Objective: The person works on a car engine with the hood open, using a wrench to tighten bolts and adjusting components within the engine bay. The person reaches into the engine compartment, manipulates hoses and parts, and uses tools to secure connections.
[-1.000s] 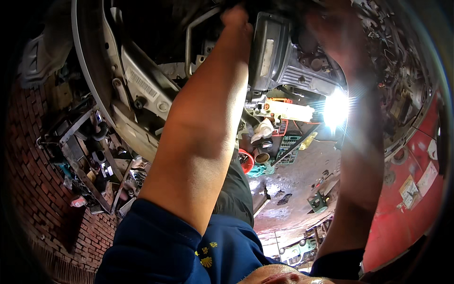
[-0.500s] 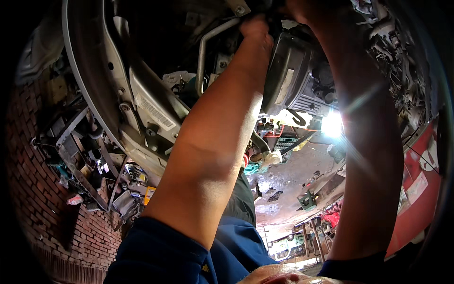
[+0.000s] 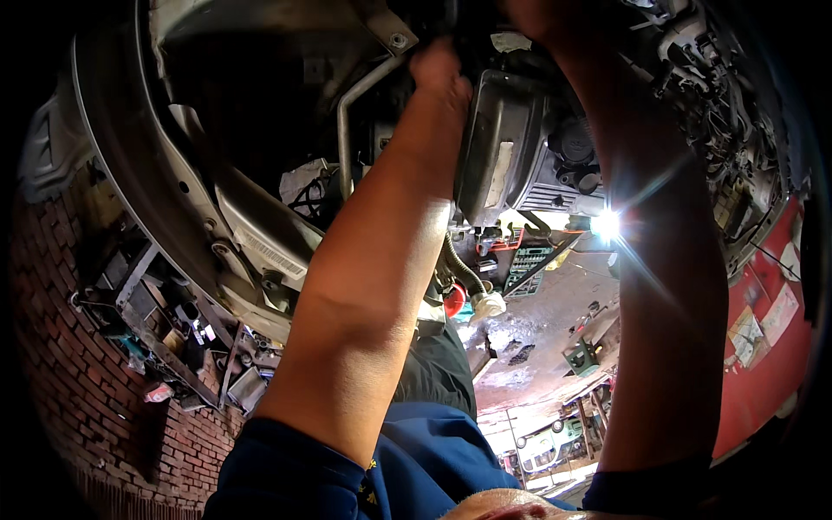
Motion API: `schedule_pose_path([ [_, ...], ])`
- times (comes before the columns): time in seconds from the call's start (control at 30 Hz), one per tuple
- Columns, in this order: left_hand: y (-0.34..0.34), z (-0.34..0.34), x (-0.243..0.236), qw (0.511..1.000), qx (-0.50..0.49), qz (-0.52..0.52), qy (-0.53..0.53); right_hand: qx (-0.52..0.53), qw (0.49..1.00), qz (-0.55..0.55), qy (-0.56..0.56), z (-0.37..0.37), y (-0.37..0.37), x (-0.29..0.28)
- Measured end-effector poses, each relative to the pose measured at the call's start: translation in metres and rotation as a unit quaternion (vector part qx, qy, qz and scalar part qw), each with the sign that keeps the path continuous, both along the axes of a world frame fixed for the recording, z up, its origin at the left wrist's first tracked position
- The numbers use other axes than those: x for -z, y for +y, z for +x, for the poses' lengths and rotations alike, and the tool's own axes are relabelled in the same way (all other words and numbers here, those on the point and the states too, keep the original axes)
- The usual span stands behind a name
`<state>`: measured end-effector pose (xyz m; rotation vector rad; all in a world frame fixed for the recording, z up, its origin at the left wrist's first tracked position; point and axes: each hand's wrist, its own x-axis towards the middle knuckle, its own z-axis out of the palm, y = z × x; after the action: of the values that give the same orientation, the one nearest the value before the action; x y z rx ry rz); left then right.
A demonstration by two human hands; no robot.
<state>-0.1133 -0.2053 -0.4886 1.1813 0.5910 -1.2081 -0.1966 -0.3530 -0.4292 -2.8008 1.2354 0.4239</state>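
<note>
Both my arms reach up into a vehicle's engine bay. My left hand [image 3: 438, 68] looks curled closed in the shadow beside a dark ribbed engine cover [image 3: 503, 147]; what its fingers hold, if anything, is hidden. A bent metal pipe [image 3: 345, 130] runs just left of that hand, up to a bolted bracket [image 3: 397, 39]. My right hand [image 3: 536, 16] is at the top edge, beyond the cover's far end, dark and partly cut off. Its fingers cannot be made out.
A curved metal body panel [image 3: 121, 186] arches along the left. A bright lamp [image 3: 607, 225] shines beside my right forearm. Bundled wiring [image 3: 737, 113] hangs at the right, above a red panel [image 3: 763, 347]. A corrugated hose [image 3: 464, 267] and a green crate [image 3: 579, 355] lie below.
The view has shifted, so the engine parts and both arms appear farther left. My left hand stays by the engine cover, and my right hand stays at the top edge.
</note>
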Motion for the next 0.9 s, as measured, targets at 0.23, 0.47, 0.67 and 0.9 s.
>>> schedule_pose_path([
  [0.23,-0.002,0.004,0.017,0.996,0.057,0.026,-0.068,-0.033,0.999,-0.015,0.030,0.009,0.000,-0.008],
  [0.47,-0.010,0.001,0.042,0.995,-0.041,-0.072,-0.054,-0.002,0.999,0.025,0.026,0.022,0.009,-0.019],
  [0.67,-0.012,0.005,0.040,0.999,0.010,-0.045,-0.018,0.005,0.998,0.037,0.042,0.017,0.004,-0.017],
  [0.9,-0.007,0.008,0.034,0.997,0.006,-0.072,-0.038,-0.012,0.999,0.027,0.043,0.019,0.006,-0.012],
])
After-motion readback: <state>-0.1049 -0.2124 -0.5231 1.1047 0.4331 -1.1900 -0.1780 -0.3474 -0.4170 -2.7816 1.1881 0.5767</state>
